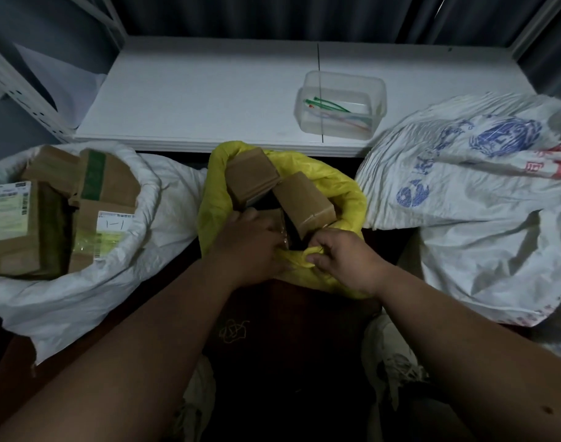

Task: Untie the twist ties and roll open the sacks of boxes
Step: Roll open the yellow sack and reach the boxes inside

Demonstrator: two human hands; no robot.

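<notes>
Both hands, left hand (250, 240) and right hand (339, 253), grip clamped on the near rim of the yellow sack (346, 199), thin glossy plastic, rolled open. Brown cardboard boxes (304, 199) fill it. Left: open white sack (164, 193) of boxes. Right: closed printed woven sack (483, 186). Beyond, on the tabletop (193, 90): clear tub (339, 105) holding twist ties (328, 105).

storeroom | metal shelving (24, 90); sacks of parcel boxes (49, 212)
</notes>
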